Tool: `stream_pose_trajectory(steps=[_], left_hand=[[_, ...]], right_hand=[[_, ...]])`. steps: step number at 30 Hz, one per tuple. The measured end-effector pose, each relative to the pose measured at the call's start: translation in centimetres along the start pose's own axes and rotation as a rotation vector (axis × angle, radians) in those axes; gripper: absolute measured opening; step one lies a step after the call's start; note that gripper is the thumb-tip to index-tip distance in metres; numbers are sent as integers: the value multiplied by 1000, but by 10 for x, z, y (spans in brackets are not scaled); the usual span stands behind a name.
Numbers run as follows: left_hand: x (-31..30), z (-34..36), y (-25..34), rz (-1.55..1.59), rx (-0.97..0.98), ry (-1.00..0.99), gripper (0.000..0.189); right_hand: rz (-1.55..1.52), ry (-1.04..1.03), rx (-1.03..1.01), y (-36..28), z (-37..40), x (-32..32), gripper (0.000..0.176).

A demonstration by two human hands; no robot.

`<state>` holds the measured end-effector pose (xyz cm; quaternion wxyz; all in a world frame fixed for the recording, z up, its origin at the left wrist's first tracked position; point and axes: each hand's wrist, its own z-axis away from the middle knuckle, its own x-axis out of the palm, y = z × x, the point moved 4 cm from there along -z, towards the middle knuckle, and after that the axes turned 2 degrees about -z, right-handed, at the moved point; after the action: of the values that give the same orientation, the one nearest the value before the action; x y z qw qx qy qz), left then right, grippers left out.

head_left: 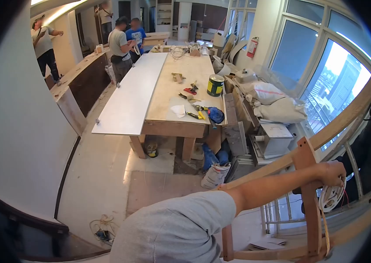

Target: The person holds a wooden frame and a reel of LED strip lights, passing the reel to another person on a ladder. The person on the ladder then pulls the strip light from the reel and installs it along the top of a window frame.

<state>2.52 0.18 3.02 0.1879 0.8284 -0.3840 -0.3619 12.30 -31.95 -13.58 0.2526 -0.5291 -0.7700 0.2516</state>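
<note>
From the bottom centre my left arm, in a grey sleeve, stretches to the right. My left hand [332, 173] is closed, its fingers curled at the white spoked reel [332, 197], which has thin red wire at its side. Beneath my wrist stands a reddish-brown wooden crosspiece [307, 158], part of a wooden ladder-like frame with a long pale rail [347, 108]. A pale strip hangs down along the crosspiece below the reel. My right hand is out of the picture.
A plywood worktable [185, 79] carries a white panel [135, 90], a paint can [215, 85] and hand tools. Sacks [277, 105] and boards line the window side. Several people stand at the back left. A cable coil [103, 232] lies on the floor.
</note>
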Motion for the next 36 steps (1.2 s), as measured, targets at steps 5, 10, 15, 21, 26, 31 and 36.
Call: stream_pose_trajectory(steps=[5,10,15,21,26,31,36], left_hand=[[-4,2,5,9,2,-6,21],[-2,1,1,11,37,10,21],[-3,3,3,27,38,3,21],[-2,0,1,23,31,14,21],[0,0,-1,28,46,13,20],[-3,3,3,23,6,8,20],[-3,3,4,29,59,5,19]], right_hand=[[-38,82,200,3,-5,9,56],[-65,126,288,3,-6,13,55],[-72,151,337,5,-7,13,54],[-77,193,375,7,-8,8,52],[-75,249,408,7,-3,1,51],[-77,293,421,3,-2,1,50],[-88,361,418,-3,-2,2,49]])
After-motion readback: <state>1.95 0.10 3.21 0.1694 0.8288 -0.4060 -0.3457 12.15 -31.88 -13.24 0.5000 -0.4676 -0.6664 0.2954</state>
